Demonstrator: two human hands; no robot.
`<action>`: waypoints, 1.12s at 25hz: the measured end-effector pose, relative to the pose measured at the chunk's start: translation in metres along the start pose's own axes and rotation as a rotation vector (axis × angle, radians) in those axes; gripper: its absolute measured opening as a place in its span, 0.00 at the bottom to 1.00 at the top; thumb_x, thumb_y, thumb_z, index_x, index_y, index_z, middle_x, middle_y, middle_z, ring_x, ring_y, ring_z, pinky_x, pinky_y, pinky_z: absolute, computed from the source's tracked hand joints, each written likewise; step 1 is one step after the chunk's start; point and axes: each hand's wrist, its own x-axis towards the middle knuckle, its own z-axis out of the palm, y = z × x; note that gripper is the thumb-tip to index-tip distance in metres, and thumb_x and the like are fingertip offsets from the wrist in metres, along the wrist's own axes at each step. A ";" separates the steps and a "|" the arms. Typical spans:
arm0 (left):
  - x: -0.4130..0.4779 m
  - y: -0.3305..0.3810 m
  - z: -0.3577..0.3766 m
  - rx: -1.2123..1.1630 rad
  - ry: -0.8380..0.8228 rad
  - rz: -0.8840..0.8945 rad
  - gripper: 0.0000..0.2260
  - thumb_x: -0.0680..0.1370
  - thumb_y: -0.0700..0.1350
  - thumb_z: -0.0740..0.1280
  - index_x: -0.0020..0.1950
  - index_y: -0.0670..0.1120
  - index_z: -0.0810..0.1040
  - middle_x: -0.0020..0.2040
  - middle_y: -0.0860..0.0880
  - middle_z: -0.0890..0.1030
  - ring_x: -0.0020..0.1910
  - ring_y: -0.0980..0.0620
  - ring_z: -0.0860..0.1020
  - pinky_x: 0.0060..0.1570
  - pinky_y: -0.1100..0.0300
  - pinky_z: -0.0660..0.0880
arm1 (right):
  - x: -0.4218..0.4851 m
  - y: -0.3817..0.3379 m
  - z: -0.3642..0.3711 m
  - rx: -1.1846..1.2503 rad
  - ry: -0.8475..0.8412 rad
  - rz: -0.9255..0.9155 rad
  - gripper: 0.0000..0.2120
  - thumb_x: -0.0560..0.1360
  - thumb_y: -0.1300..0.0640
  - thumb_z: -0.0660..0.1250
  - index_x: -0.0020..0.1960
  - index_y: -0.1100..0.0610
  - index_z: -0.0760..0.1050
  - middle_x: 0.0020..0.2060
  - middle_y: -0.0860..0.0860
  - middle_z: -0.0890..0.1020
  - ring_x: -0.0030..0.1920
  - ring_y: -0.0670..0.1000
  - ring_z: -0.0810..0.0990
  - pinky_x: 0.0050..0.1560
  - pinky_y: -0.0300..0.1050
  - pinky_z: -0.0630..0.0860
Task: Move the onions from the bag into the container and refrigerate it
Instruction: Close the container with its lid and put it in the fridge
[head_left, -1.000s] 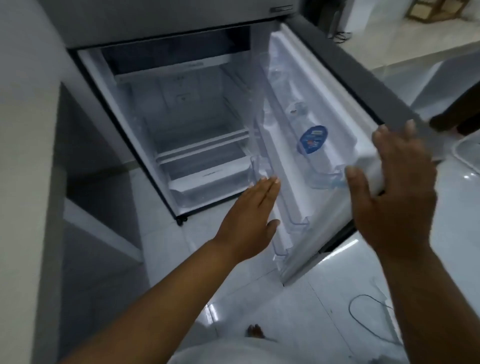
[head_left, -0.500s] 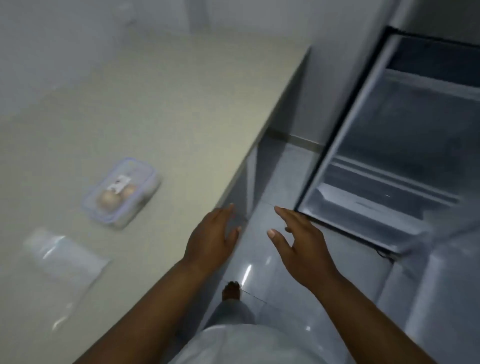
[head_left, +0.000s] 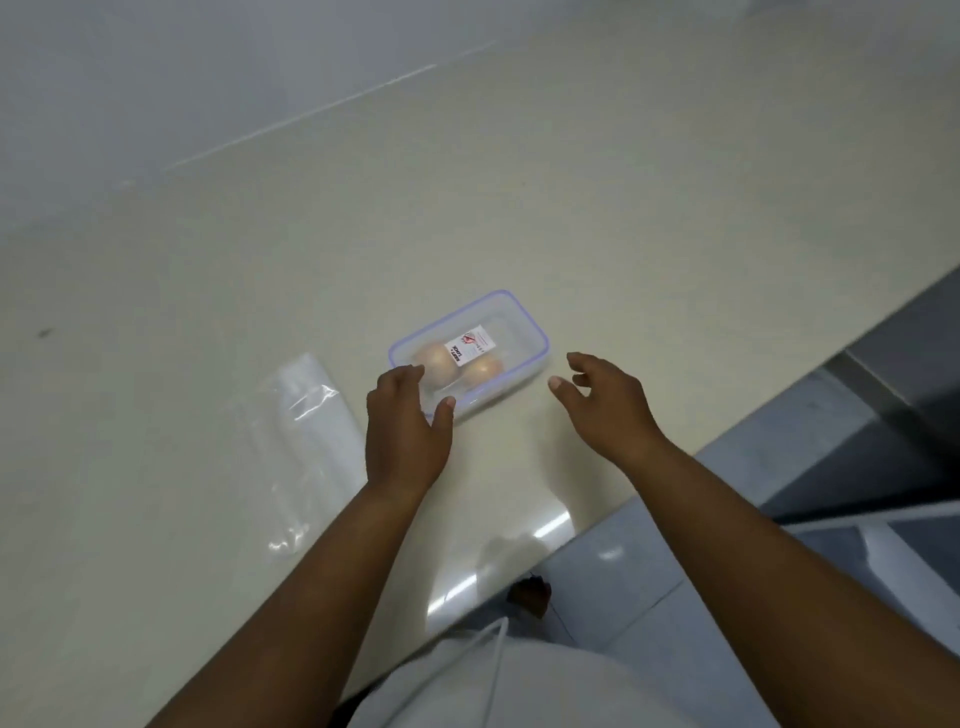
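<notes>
A clear lidded container (head_left: 511, 325) with a blue-edged lid and a white label sits on the cream counter (head_left: 571, 182). Two onions (head_left: 435, 358) lie inside it, side by side. My left hand (head_left: 406, 431) is at the container's near-left corner, fingers spread, with the thumb touching the lid's edge. My right hand (head_left: 605, 397) hovers open just right of the container, apart from it. The flat clear plastic bag (head_left: 311, 441) lies left of my left hand.
The counter's edge runs diagonally from upper right to lower middle. Beyond it lies the pale tiled floor (head_left: 675, 597), and a part of the fridge (head_left: 914, 374) shows at the right edge. A grey wall (head_left: 208, 67) backs the counter.
The view has swung left from the open fridge to the counter. Both hands have moved from over the floor to either side of the container, the left one touching it.
</notes>
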 end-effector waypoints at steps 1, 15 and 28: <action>0.007 -0.004 0.001 -0.019 0.008 -0.050 0.24 0.76 0.48 0.68 0.70 0.43 0.69 0.69 0.43 0.71 0.67 0.44 0.69 0.63 0.57 0.67 | 0.016 -0.005 0.004 0.003 -0.013 0.027 0.26 0.78 0.48 0.64 0.73 0.57 0.67 0.69 0.53 0.73 0.66 0.51 0.75 0.63 0.40 0.67; 0.005 0.019 0.019 -0.467 -0.092 -0.400 0.16 0.78 0.46 0.66 0.66 0.50 0.73 0.53 0.55 0.78 0.50 0.55 0.76 0.51 0.61 0.70 | 0.050 0.023 -0.001 0.178 -0.106 0.154 0.15 0.76 0.48 0.63 0.61 0.52 0.75 0.53 0.51 0.81 0.54 0.56 0.80 0.60 0.55 0.76; -0.072 0.140 0.105 -0.492 -0.726 0.077 0.20 0.77 0.43 0.68 0.66 0.61 0.72 0.59 0.62 0.79 0.58 0.63 0.78 0.57 0.61 0.73 | -0.128 0.166 -0.110 0.482 0.474 0.426 0.10 0.77 0.51 0.65 0.59 0.46 0.75 0.49 0.43 0.81 0.53 0.44 0.79 0.52 0.39 0.72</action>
